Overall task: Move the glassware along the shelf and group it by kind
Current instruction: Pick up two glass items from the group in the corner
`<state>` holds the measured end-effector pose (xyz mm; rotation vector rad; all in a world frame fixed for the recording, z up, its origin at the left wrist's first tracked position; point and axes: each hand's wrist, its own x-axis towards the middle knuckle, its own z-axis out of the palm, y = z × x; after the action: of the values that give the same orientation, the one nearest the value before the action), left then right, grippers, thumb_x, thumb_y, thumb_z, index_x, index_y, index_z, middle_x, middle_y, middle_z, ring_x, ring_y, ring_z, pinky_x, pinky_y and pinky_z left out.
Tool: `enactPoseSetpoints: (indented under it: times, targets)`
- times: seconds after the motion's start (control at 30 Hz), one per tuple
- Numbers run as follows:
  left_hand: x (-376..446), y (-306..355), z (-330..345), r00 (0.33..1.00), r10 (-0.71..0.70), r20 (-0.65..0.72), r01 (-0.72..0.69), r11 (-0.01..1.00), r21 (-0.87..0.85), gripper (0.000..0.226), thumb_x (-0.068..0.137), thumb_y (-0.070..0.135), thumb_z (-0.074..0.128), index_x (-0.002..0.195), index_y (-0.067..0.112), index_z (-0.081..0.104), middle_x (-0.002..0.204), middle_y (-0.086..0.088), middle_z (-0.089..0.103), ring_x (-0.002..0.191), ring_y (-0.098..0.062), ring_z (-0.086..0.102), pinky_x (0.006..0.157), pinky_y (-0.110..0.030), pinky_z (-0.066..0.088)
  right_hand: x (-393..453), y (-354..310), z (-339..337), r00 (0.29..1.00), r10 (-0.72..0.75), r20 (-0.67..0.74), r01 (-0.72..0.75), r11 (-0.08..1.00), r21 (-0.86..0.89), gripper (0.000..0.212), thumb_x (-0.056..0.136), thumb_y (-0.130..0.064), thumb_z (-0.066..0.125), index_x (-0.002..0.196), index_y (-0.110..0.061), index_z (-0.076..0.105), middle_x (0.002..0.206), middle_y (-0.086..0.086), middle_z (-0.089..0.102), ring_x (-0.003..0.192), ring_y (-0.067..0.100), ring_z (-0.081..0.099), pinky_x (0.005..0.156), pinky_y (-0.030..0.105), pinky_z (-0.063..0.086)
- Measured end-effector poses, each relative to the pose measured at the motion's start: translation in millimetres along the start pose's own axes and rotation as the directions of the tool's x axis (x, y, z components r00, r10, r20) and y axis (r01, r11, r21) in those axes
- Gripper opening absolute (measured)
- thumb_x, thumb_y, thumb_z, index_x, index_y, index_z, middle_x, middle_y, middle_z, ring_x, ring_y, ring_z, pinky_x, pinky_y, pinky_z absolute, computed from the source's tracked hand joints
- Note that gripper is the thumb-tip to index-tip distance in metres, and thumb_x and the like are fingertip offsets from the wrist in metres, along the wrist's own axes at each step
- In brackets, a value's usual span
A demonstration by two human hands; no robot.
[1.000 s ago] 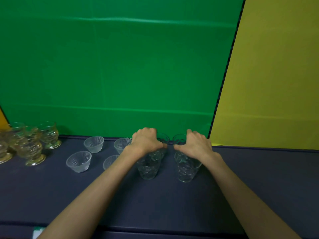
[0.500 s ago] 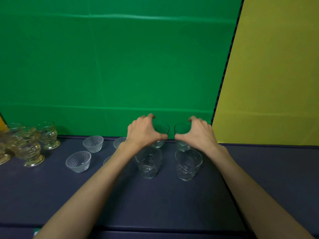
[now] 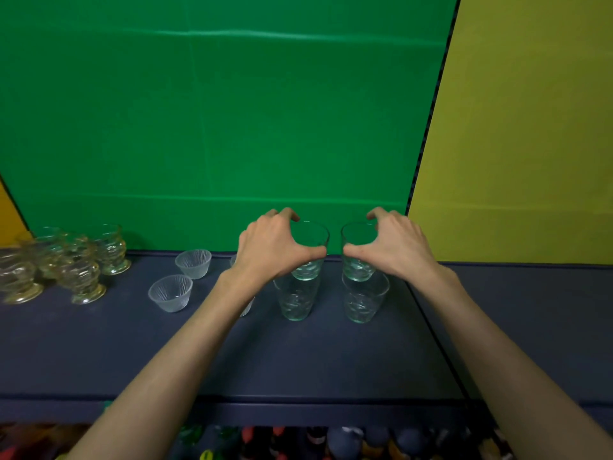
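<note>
My left hand (image 3: 270, 249) grips a clear tumbler (image 3: 310, 252) by its rim, lifted above the dark blue shelf (image 3: 331, 360). My right hand (image 3: 396, 247) grips a second clear tumbler (image 3: 356, 254) the same way. Below and in front of them two more tumblers stand upright on the shelf, one on the left (image 3: 296, 302) and one on the right (image 3: 364, 300). Small ribbed glass bowls (image 3: 170, 292) (image 3: 193, 263) sit to the left; others are partly hidden behind my left forearm. Amber footed glasses (image 3: 83, 277) cluster at the far left.
A green backdrop (image 3: 215, 127) and a yellow panel (image 3: 530, 144) rise directly behind the shelf. A seam (image 3: 434, 336) crosses the shelf just right of the tumblers. Colourful items (image 3: 331, 443) lie on a lower level below the shelf's front edge.
Both hands have lifted the two rear tumblers off the shelf and raised them. The two front tumblers stayed in place.
</note>
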<state>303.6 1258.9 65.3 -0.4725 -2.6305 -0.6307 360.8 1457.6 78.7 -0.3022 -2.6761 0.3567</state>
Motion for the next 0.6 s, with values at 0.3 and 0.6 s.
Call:
enactPoseSetpoints:
  times: [0.3,0.6]
  targets:
    - [-19,-7,5,0.998,-0.025,0.064,0.024,1.000,0.013,0.094,0.048,0.077,0.061,0.126,0.025,0.060,0.115,-0.001,0.070,0.107,-0.030,0.065,0.085,-0.039,0.053,-24,4,3,0.999,0.042,0.029,-0.042,0.999,-0.008,0.088,0.066,-0.062,0.072,0.137,-0.015,0.051,0.125,0.011,0.062,0.109,0.030,0.061,0.079,0.033,0.047]
    - [-39,-20,31,0.996,-0.057,0.064,0.059,0.998,-0.024,0.089,0.059,0.080,0.065,0.128,0.023,0.059,0.119,-0.002,0.070,0.112,-0.028,0.064,0.086,-0.039,0.052,-38,12,33,0.993,0.094,0.067,-0.094,0.996,-0.001,0.088,0.066,-0.064,0.073,0.138,-0.018,0.050,0.126,0.008,0.063,0.113,0.029,0.060,0.084,0.037,0.048]
